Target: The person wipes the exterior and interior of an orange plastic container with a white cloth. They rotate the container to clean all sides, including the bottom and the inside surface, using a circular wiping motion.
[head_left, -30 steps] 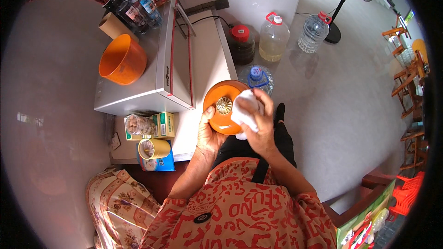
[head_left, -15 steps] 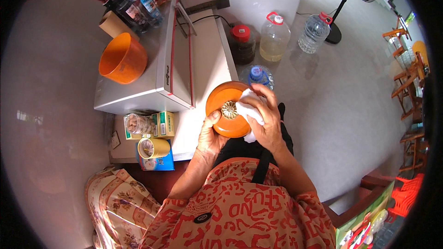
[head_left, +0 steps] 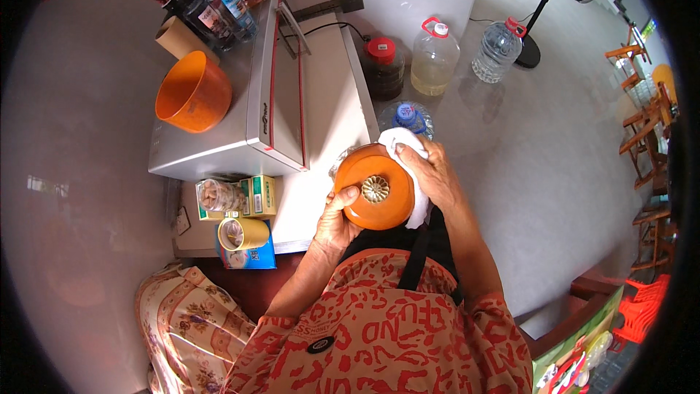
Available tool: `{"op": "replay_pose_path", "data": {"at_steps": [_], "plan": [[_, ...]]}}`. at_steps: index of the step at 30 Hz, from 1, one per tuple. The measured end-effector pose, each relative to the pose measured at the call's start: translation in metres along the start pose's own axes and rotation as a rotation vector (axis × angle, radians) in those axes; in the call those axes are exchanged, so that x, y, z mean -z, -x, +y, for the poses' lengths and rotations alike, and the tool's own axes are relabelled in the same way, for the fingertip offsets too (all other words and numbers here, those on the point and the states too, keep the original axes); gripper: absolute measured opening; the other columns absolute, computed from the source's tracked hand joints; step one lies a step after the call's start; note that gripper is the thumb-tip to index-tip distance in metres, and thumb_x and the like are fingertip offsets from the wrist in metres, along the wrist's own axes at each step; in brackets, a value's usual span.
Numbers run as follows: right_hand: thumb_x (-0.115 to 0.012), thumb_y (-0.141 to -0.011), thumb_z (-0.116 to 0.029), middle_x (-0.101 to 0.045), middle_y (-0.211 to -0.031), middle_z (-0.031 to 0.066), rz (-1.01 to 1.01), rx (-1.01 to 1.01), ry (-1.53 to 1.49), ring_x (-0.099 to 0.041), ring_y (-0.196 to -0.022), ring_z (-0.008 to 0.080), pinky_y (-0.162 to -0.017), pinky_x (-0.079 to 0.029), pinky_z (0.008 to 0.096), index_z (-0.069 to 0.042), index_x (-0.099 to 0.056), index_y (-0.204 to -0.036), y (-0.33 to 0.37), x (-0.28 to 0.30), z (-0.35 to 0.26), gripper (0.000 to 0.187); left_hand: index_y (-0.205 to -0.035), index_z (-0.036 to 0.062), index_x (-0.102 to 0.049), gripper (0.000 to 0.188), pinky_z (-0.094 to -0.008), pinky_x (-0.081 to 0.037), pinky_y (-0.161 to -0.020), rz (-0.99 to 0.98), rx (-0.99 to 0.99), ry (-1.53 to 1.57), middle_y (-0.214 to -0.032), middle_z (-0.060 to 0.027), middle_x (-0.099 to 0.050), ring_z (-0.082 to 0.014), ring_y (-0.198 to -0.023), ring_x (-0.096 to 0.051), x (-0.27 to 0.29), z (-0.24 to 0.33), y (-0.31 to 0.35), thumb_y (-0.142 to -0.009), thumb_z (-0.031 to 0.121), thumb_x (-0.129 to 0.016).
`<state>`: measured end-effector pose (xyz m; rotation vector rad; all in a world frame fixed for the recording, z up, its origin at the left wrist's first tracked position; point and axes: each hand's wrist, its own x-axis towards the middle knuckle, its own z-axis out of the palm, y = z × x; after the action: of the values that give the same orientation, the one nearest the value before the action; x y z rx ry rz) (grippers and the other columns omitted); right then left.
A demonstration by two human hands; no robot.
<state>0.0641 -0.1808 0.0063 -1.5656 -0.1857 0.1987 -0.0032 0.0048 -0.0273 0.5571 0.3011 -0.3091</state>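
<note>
A round orange lid (head_left: 394,208) with a ribbed brass-coloured knob (head_left: 375,189) is held in front of my body, its knob side facing up. My left hand (head_left: 336,224) grips the lid's left edge, the thumb on top and the fingers hidden below. In my right hand (head_left: 432,174) is a white cloth (head_left: 403,140), pressed over the lid's right and far rim. The cloth hangs down along the right side of the lid. On the silver cabinet to the left stands an orange bowl (head_left: 179,102), out of my hands' reach of touch.
The silver cabinet (head_left: 211,155) stands on a white table (head_left: 332,80). Jars and boxes (head_left: 259,195) sit near its front. Dark bottles (head_left: 237,11) top the cabinet. Large plastic jugs (head_left: 435,58) and a fan (head_left: 538,11) stand on the floor, wooden stools (head_left: 642,131) far right.
The lid has shifted slightly right and toward me. My right hand and the cloth have moved from beside the knob out to the lid's far right rim.
</note>
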Motion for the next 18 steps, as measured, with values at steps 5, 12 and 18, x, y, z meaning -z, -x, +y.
{"op": "replay_pose_path", "data": {"at_steps": [5, 12, 18], "plan": [[-0.053, -0.092, -0.023, -0.067, -0.086, 0.0153, 0.190, 0.146, 0.087, -0.064, -0.080, 0.0212, -0.070, -0.049, 0.0327, 0.001, -0.060, -0.107, 0.018, -0.009, 0.013, 0.029, -0.127, 0.0046, -0.047, 0.057, -0.0435, -0.047, -0.097, 0.065, -0.015, 0.069, -0.121, -0.0110, -0.057, -0.0260, -0.112, -0.056, -0.005, -0.003, -0.002, -0.077, 0.016, -0.072], [-0.062, -0.081, -0.006, -0.048, -0.130, 0.0147, 0.280, 0.556, 0.466, -0.044, -0.123, 0.0342, -0.103, -0.035, 0.0423, -0.003, -0.055, -0.123, 0.038, -0.034, 0.032, 0.043, -0.127, 0.0076, -0.047, 0.056, -0.0491, -0.045, -0.098, 0.195, -0.062, 0.146, -0.122, -0.0100, -0.056, -0.0271, -0.114, -0.054, -0.009, -0.001, -0.009, -0.078, 0.019, -0.072], [-0.074, -0.069, -0.009, -0.053, -0.125, 0.0046, 0.222, 0.695, 0.684, -0.041, -0.123, 0.0310, -0.100, -0.035, 0.0423, -0.007, -0.062, -0.112, 0.049, -0.042, 0.025, 0.044, -0.127, 0.0066, -0.046, 0.056, -0.0453, -0.045, -0.098, 0.155, -0.055, 0.154, -0.118, -0.0096, -0.057, -0.0260, -0.112, -0.055, -0.014, 0.000, -0.006, -0.079, 0.019, -0.072]]}}
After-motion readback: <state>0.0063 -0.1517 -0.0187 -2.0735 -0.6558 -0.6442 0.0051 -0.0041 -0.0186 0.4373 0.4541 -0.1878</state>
